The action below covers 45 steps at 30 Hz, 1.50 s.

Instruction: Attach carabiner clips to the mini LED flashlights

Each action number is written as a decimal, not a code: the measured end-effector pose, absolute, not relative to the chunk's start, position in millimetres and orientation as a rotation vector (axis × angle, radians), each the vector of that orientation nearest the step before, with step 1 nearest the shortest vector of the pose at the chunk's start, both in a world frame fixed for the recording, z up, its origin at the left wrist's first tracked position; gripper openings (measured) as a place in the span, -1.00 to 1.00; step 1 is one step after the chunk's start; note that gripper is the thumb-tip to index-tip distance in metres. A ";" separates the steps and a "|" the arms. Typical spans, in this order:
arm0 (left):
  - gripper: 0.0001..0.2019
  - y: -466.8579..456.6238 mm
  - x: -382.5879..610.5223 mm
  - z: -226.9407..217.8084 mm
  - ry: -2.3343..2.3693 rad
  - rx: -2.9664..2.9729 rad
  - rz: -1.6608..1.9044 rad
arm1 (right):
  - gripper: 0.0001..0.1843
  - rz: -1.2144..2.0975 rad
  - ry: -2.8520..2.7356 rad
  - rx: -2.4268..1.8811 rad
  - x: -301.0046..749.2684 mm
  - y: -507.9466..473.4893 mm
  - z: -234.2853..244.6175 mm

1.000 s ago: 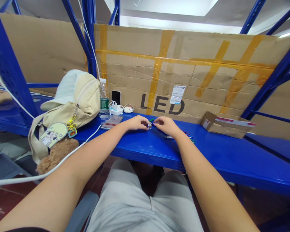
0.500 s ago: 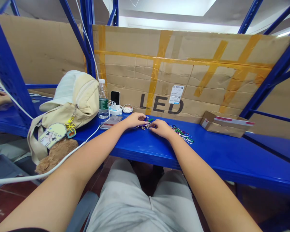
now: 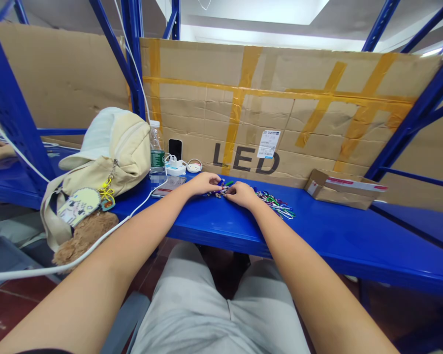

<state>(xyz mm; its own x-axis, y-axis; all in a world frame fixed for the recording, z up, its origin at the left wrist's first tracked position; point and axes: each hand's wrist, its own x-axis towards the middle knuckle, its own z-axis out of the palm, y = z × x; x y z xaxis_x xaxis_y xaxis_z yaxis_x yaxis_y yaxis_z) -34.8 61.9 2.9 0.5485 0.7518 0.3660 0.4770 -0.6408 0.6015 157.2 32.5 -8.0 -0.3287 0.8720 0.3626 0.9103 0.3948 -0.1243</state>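
Blue piece: a small, glossy, dark-blue piece at the fingertips of my left hand [image 3: 205, 183]; whether I grip it or only touch it is too small to tell.
Green piece: a short, bright-green, narrow piece [image 3: 229, 183] slanting in the gap between my left hand and my right hand [image 3: 241, 194].
Metal bits: a little cluster of shiny, silvery and brassy small parts [image 3: 217, 194] below my left fingertips, reaching towards my right ones, low on the glossy blue tabletop [image 3: 221, 226]; their exact shapes blur.
Loop pile: a loose, tangled heap of thin, shiny loops [image 3: 278, 204] in green, blue, purple, reddish and silver, lying flat just right of my right hand, partly hidden by it.
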 end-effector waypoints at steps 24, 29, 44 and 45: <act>-0.63 64.7 -37.6 0.8 0.972 2.345 0.742 | -0.80 0.030 -1.993 -1.219 160.3 28.7 1.6; -0.62 64.3 -36.9 -0.2 0.841 2.324 0.767 | -0.82 0.077 -1.991 -1.061 157.6 24.8 3.2; -0.64 61.3 -34.7 1.2 0.752 2.268 0.829 | -0.73 0.034 -2.050 -1.005 158.2 21.8 2.5; -0.64 61.4 -34.7 1.4 0.748 2.252 0.848 | -0.70 0.043 -2.035 -1.015 158.7 21.1 2.6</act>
